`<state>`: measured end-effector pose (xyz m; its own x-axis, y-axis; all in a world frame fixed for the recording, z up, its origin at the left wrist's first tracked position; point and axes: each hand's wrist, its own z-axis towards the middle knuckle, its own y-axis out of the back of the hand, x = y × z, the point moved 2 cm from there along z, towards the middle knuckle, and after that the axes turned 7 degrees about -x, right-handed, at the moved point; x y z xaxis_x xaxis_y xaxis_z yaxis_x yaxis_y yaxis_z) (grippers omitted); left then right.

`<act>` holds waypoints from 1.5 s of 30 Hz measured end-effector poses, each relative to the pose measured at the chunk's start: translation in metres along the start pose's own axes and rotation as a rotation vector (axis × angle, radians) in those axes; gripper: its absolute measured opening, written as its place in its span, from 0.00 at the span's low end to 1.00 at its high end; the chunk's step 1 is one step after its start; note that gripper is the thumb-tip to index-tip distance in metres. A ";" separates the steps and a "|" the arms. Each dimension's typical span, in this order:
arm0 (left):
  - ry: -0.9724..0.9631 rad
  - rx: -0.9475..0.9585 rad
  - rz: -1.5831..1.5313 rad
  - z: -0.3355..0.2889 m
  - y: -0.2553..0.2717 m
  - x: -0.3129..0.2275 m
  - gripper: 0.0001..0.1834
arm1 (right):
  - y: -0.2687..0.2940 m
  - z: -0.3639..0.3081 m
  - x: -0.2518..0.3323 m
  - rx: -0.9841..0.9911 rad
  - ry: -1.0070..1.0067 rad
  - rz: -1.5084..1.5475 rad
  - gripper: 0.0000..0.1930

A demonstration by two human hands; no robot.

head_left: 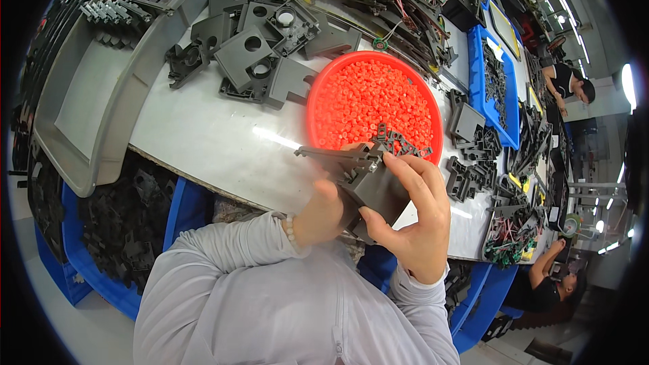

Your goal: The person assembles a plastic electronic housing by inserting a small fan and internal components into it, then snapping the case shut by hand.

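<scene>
In front of me a dark grey plastic housing point(380, 192) is held between both hands, tilted above the table's near edge. My right hand point(420, 220) grips its right side, thumb on the near face and fingers along the top. My left hand point(316, 215), slightly blurred and wearing a beaded bracelet, is closed around the left side; its fingers are mostly hidden behind the housing. A thin dark arm juts leftward at the top of the piece. Just beyond is a red basin point(311, 111) full of small orange-red plastic caps point(375, 94). Small dark parts point(404, 145) show at its near side.
Grey housings point(253, 51) are piled left of the basin, near a grey tray point(111, 135). Long dark parts with wires point(385, 0) lie behind. Blue bins point(510, 132) stand right; another blue bin point(78, 260) sits below the left edge. Two people work at far right.
</scene>
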<state>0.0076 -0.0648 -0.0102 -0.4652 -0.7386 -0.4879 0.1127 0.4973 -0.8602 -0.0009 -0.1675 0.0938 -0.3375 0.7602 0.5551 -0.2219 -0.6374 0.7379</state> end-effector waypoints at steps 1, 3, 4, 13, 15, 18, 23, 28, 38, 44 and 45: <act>0.004 0.002 -0.001 0.000 -0.001 0.000 0.64 | 0.000 0.000 0.000 -0.003 -0.004 -0.006 0.32; 0.012 -0.004 0.030 0.001 -0.002 -0.001 0.64 | 0.001 0.000 0.001 -0.006 -0.011 -0.014 0.32; 0.014 -0.004 0.029 0.001 -0.001 0.001 0.64 | 0.001 0.000 0.001 -0.001 -0.010 -0.024 0.32; 0.042 0.108 -0.128 0.001 0.007 0.003 0.52 | 0.000 0.005 0.008 0.021 0.009 -0.072 0.32; -0.046 0.107 -0.106 0.001 0.010 0.005 0.49 | -0.001 0.007 0.008 0.022 -0.002 -0.073 0.32; 0.020 0.051 -0.057 0.000 0.001 -0.005 0.42 | 0.000 0.009 0.006 0.009 0.035 -0.090 0.29; -0.040 0.106 0.011 -0.002 -0.011 -0.012 0.25 | 0.002 0.010 0.005 -0.022 0.065 -0.093 0.29; -0.092 0.140 0.224 0.000 -0.020 -0.016 0.25 | 0.002 0.010 0.004 -0.065 0.079 -0.098 0.27; 0.009 0.014 0.366 0.002 -0.022 -0.026 0.58 | 0.002 0.006 -0.001 -0.083 0.084 0.107 0.39; 0.088 0.034 0.351 0.000 -0.014 -0.024 0.60 | 0.007 -0.006 -0.007 0.049 0.081 0.175 0.49; 0.079 0.030 0.352 0.000 -0.016 -0.024 0.60 | 0.008 -0.007 -0.007 0.077 0.096 0.128 0.49</act>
<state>0.0170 -0.0552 0.0149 -0.4597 -0.4866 -0.7429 0.3032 0.7003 -0.6463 -0.0068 -0.1789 0.0933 -0.4453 0.6555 0.6099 -0.1022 -0.7140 0.6927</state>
